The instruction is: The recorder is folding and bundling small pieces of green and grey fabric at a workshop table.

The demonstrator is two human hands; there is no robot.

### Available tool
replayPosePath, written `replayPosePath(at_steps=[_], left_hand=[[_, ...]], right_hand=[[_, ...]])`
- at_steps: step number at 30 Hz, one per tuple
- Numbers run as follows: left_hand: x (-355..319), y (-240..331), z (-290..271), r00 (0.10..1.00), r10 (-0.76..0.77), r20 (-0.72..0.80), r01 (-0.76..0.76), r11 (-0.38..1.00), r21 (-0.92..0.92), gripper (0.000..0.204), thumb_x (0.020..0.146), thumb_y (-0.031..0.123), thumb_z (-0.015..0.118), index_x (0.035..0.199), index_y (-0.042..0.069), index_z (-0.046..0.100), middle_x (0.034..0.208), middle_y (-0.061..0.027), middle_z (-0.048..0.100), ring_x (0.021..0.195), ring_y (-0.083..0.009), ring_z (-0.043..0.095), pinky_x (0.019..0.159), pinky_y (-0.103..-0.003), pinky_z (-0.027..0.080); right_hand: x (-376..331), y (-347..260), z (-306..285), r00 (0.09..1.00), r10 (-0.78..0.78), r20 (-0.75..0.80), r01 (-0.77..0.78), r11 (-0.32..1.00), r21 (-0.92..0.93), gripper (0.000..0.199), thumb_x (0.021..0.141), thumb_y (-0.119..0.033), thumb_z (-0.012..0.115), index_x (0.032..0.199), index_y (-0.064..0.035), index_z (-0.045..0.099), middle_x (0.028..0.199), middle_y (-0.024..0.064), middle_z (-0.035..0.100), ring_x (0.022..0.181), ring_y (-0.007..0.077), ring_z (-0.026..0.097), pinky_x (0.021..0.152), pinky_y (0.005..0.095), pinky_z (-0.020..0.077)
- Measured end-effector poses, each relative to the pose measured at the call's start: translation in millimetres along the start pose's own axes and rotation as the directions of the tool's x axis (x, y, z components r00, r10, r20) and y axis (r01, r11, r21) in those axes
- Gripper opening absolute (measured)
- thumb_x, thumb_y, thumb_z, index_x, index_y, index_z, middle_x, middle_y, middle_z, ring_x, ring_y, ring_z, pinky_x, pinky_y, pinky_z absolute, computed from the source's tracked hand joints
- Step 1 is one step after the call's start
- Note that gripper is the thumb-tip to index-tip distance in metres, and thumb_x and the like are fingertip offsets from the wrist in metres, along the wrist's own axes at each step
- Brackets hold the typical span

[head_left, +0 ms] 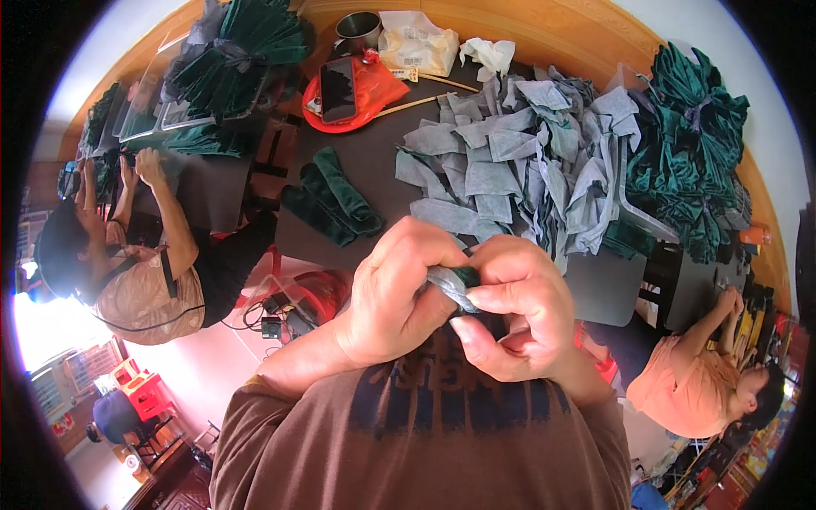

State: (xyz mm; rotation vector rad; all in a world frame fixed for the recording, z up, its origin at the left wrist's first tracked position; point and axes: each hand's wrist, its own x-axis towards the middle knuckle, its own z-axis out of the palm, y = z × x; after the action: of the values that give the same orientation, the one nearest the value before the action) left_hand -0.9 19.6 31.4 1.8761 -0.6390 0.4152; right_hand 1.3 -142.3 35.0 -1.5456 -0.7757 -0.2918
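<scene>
Close in front of my chest, my left hand [395, 285] and my right hand [523, 306] pinch one small fabric piece [450, 285] between thumbs and fingers. Grey cloth shows on its outside, bunched up, and dark green velvet peeks out at its upper right end. My fingers cover the rest of it. Just beyond my left hand, a few dark green velvet pieces [331, 200] lie on the dark table [374, 144]. A big loose heap of grey fabric pieces [501, 161], some with green edges, spreads beyond my right hand.
Tied bundles of green velvet [693, 144] fill a clear bin on the right; another bundle [238, 59] tops bins at the left. A phone [338, 89] rests on a red plastic bag [378, 89], near a metal cup [358, 32] and tissue pack [416, 44]. Co-workers [161, 280] sit on both sides.
</scene>
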Motion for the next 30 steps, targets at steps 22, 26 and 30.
replayPosePath(at_steps=[22, 26, 30], left_hand=[[5.4, 3.7, -10.8, 0.977, -0.046, 0.206, 0.093, 0.971, -0.222, 0.031, 0.066, -0.005, 0.063, 0.094, 0.001, 0.053, 0.079, -0.0098, 0.053, 0.063, -0.0238, 0.053, 0.054, -0.031, 0.042], [-2.2, 11.5, -5.6, 0.982, 0.008, 0.189, 0.021, 0.989, -0.149, 0.034, 0.064, -0.005, 0.067, 0.094, 0.001, 0.053, 0.078, -0.0099, 0.053, 0.06, -0.0245, 0.055, 0.05, -0.03, 0.043], [4.2, 3.0, -19.9, 0.946, -0.001, 0.324, 0.13, 0.917, -0.378, 0.023, 0.078, 0.002, 0.062, 0.098, 0.002, 0.051, 0.08, -0.0104, 0.054, 0.062, -0.0198, 0.058, 0.055, -0.027, 0.044]], right_hand=[[-12.5, 11.5, -5.2, 0.99, 0.113, -0.079, -0.102, 0.986, 0.133, 0.024, 0.07, 0.002, 0.064, 0.089, -0.003, 0.05, 0.078, 0.0108, 0.053, 0.07, 0.0227, 0.054, 0.063, 0.0321, 0.0432], [-13.6, 10.6, 0.0, 0.981, 0.112, -0.156, -0.083, 0.98, 0.181, 0.024, 0.072, 0.005, 0.062, 0.091, -0.0028, 0.049, 0.077, 0.0102, 0.051, 0.07, 0.021, 0.053, 0.061, 0.0295, 0.0417], [-12.5, 9.2, 0.9, 0.977, 0.141, -0.163, -0.102, 0.969, 0.223, 0.022, 0.075, 0.004, 0.062, 0.092, -0.0039, 0.049, 0.08, 0.01, 0.049, 0.071, 0.0188, 0.051, 0.061, 0.0272, 0.0399]])
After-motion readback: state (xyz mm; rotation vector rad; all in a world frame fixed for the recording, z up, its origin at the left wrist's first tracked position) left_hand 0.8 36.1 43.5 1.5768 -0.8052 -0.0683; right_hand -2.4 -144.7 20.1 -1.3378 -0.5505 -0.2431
